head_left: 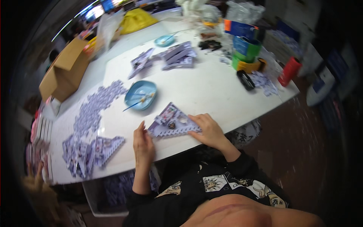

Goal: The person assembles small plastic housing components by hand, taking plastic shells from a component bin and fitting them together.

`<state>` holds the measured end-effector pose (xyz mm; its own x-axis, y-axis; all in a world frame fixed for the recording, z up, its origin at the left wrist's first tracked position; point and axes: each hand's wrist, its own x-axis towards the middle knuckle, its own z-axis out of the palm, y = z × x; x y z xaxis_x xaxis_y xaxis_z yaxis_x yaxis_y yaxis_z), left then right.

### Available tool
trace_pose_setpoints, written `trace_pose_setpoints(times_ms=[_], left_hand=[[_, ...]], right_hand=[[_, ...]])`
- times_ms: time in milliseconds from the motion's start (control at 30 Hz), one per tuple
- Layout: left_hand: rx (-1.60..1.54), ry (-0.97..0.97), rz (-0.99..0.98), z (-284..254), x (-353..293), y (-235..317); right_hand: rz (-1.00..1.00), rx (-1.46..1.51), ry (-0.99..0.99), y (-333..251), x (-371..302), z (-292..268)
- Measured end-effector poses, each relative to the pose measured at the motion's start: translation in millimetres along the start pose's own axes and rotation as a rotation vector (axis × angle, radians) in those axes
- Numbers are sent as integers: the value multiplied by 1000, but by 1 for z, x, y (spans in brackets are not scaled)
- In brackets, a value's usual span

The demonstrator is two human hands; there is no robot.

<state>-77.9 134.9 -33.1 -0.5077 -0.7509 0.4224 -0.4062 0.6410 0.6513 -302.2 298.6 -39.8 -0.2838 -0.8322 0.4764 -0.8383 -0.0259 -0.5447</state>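
On the worktop (215,89), the lilac triangular piece (177,122) looks light and stiff, probably best held by its corners; the right hand (211,130) pinches one, the left hand (143,145) loosely open beside another.

You face a white bench (215,89); dark reddish-brown floor (289,151) shows at your right, and a bright screen or window (94,13) glows far left.

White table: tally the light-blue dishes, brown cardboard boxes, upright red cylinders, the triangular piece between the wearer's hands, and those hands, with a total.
Light-blue dishes: 2 (near dish, far dish)
Brown cardboard box: 1
Red cylinder: 1
Triangular piece: 1
Hands: 2 (left hand, right hand)
Total: 7
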Motion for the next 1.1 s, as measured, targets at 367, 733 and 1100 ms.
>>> trace_pose_setpoints(times_ms=[367,733,1100], left_hand=[[-63,-25,-26,4,-2,9],[14,40,55,-4,1,10],[-151,-82,10,-14,7,14]], right_hand=[[-6,-41,22,1,-8,-6],[62,-85,-59,-10,3,-8],[24,-239,-102,-19,12,-8]])
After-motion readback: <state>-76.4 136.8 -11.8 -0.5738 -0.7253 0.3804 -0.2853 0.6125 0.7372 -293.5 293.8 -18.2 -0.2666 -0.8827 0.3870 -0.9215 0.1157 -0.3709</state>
